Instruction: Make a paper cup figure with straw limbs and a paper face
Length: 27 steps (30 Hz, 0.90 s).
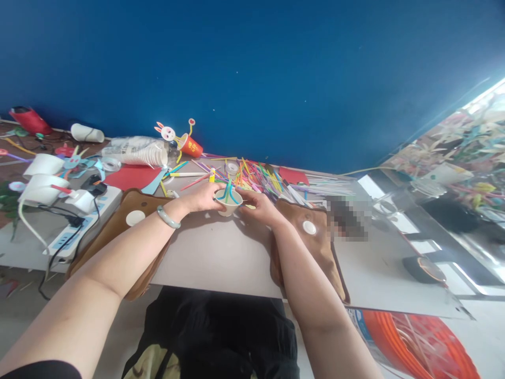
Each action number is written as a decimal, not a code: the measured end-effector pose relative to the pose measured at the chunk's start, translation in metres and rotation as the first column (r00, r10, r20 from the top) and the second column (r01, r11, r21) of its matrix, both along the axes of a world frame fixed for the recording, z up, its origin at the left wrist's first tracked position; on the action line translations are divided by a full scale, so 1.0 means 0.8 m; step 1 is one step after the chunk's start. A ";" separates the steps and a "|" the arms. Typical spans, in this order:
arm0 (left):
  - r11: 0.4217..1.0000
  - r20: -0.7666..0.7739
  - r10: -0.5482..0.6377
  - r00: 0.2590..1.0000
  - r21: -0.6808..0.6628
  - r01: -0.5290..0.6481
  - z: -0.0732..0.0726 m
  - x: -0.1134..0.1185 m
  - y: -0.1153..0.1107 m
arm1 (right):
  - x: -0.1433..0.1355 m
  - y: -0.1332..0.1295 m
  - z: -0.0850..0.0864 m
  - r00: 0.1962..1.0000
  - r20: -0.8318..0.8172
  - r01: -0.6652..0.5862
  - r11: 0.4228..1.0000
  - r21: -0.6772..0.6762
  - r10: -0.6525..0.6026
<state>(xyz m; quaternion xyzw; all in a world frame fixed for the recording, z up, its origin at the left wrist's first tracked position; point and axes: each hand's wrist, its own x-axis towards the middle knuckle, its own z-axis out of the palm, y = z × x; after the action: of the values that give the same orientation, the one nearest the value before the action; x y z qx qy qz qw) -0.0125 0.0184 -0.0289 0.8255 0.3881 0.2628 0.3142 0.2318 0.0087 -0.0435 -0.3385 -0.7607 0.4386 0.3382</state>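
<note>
A white paper cup [228, 210] stands upright at the middle of the table, its mouth toward me. Blue and green straws or strips [229, 190] fan out inside it, rising above the rim. My left hand [207, 197] is closed round the cup's left side, and a pale bangle sits on that wrist. From the right, my right hand [255, 205] has its fingers against the cup's other side. The far fingertips of both hands are partly hidden. Just behind lies a loose heap of coloured straws and pipe cleaners [260, 176].
Brown cushions [136, 202] lie under both forearms. At left are a power strip [89, 223] with cables and tape rolls [45, 188]. Stacked paper cups [152, 154] and a red cup with a rabbit figure [192, 146] stand by the blue wall. An orange bucket [418, 342] is below right.
</note>
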 end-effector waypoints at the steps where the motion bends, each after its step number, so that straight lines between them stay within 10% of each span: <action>1: 1.000 0.000 0.003 1.000 -0.002 -0.003 0.000 -0.001 0.000 | 0.001 0.000 0.002 1.000 0.001 -0.016 1.000 -0.015 0.016; 12: 0.997 0.056 -0.080 0.995 0.004 0.080 -0.003 -0.003 0.001 | -0.003 -0.002 0.000 1.000 0.005 0.020 1.000 0.005 -0.020; 27: 0.993 0.333 0.099 0.938 0.025 -0.114 0.001 0.000 0.004 | -0.005 -0.005 -0.001 0.993 0.033 0.112 0.992 0.062 -0.115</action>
<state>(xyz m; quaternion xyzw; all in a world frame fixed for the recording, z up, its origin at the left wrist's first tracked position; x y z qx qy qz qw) -0.0123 0.0217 -0.0284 0.7540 0.3680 0.4230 0.3422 0.2275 0.0047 -0.0441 -0.3789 -0.7590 0.3895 0.3586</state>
